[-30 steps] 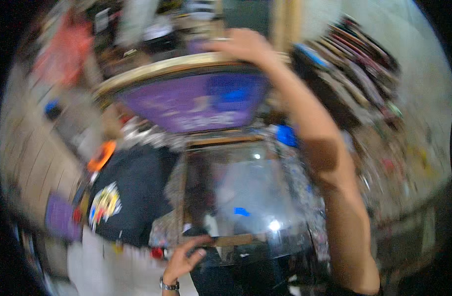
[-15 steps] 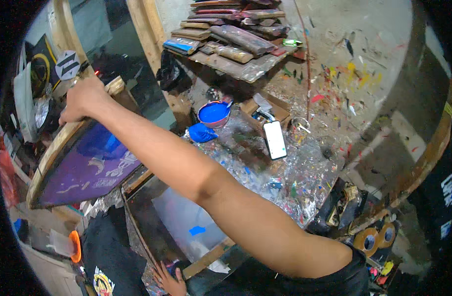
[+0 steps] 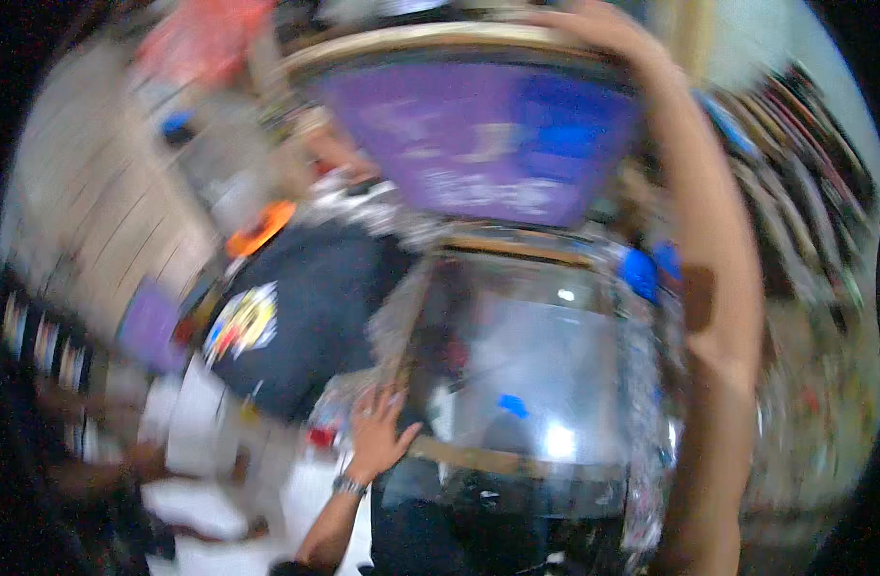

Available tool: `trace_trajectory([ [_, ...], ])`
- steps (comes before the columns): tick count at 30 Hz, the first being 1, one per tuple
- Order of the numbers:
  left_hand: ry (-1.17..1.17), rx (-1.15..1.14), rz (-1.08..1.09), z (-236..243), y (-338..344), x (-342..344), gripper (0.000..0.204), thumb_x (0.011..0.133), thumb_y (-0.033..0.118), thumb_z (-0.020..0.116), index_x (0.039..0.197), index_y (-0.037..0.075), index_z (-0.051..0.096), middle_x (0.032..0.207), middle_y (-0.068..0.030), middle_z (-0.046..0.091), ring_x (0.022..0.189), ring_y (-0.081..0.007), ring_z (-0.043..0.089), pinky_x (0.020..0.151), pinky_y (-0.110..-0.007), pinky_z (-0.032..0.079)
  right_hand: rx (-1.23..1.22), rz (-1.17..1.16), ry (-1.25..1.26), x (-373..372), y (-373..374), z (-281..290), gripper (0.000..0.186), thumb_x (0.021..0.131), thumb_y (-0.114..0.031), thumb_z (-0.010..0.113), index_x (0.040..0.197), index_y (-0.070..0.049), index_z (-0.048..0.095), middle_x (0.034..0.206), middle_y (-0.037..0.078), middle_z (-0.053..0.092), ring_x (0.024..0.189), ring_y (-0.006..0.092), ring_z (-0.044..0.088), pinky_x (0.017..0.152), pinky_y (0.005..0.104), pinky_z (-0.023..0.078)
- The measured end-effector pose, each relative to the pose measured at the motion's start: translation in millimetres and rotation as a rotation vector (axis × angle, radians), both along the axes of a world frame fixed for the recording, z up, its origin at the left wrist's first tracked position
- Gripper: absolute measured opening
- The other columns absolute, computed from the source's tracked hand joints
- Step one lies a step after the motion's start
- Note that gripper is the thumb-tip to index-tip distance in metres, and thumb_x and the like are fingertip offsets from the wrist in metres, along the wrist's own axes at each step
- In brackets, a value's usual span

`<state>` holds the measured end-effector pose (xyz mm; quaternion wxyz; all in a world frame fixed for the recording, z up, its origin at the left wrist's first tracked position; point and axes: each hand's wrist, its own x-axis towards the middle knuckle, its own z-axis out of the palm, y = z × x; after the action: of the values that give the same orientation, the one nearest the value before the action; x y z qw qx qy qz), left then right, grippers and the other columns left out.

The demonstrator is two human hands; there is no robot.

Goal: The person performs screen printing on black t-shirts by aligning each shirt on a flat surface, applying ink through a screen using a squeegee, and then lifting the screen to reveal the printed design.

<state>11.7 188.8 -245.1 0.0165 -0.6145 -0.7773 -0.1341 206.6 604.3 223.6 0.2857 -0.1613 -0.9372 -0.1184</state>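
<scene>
1. Right hand [image 3: 594,29] grips the raised wooden-framed purple screen [image 3: 478,144] at its top edge.
2. Left hand [image 3: 378,437], fingers spread, rests at the glass-topped table [image 3: 555,374] near edge.
3. Screen lifted clear; lowering remains, by judgement.

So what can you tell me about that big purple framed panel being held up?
The purple framed panel looks like a flat screen stretched in a pale wooden frame, its purple face carrying a blue patch and faint whitish marks. It is raised and tilted, face toward the camera, above a shiny glass-like table. The right hand grips its upper edge with the arm stretched up; the left hand rests low by the table's near corner, apart from the panel. Motion blur hides finer detail.
</scene>
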Motion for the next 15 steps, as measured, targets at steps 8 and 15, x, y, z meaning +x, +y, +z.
trace_trajectory([
  [8,-0.096,0.133,-0.156,-10,40,22,0.072,0.099,0.059,0.048,0.154,0.013,0.042,0.163,-0.0149,0.033,0.154,-0.0401,0.02,0.124,-0.056,0.015,-1.292,-0.614,-0.205,88,128,163,0.084,0.092,-0.065,0.054,0.132,0.008,0.062,0.136,0.03,0.06,0.127,0.0375,0.058,0.107,0.0443,0.043],
  [15,-0.107,0.034,-0.051,-12,11,17,0.07,0.1,0.057,0.048,0.154,0.012,0.043,0.164,-0.0153,0.031,0.154,-0.0392,0.019,0.124,-0.056,0.013,-0.249,-0.574,0.056,52,-8,20,0.084,0.093,-0.064,0.054,0.132,0.01,0.061,0.136,0.032,0.058,0.131,0.0424,0.054,0.11,0.0456,0.04],
])
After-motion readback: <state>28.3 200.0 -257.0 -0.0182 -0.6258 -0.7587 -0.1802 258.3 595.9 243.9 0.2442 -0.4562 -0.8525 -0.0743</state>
